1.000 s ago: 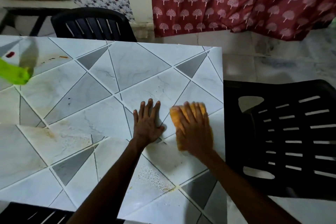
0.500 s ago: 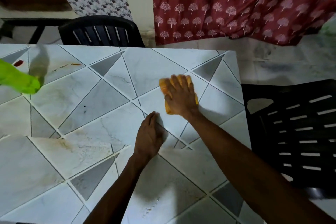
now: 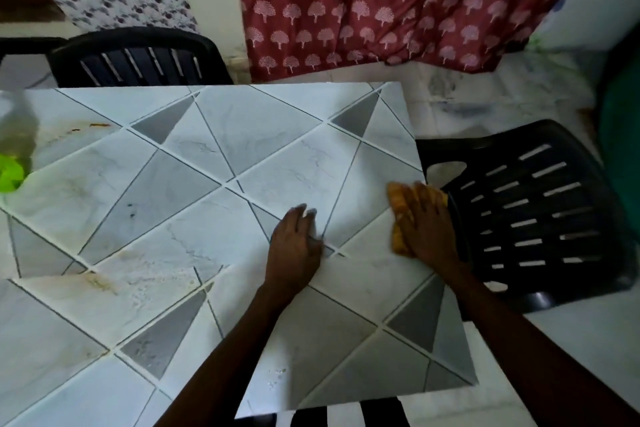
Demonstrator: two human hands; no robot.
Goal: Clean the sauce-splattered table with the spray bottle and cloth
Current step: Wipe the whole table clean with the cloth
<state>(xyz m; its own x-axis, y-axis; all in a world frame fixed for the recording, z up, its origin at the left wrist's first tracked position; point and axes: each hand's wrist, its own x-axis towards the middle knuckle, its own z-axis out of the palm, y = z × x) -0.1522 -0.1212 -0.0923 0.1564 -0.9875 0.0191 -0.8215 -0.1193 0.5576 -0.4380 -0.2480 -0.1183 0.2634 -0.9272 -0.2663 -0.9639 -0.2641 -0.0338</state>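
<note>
Both hands are on the tiled table point(image 3: 242, 121) in the head view. The right hand point(image 3: 427, 225) lies with its fingers spread flat on the orange cloth point(image 3: 398, 204) and presses it down at about 3 o'clock. Half a second ago that hand and cloth were further up the table, toward 1 o'clock. They have since swept out to the right rim, and the cloth now touches the edge just beside the black plastic chair point(image 3: 540, 211). The left hand point(image 3: 294, 246) stays braced near the middle, palm down, fingers close together and holding nothing, their tips blurred. The spray bottle point(image 3: 10, 173) stands untouched at 9 o'clock, cut off by the frame, well apart from both hands. The tiles on the right side look wiped. Brownish sauce smears point(image 3: 100, 282) remain at 8 o'clock and thin streaks point(image 3: 93, 126) at 10 o'clock, so the left half probably still needs spray and cloth.
</note>
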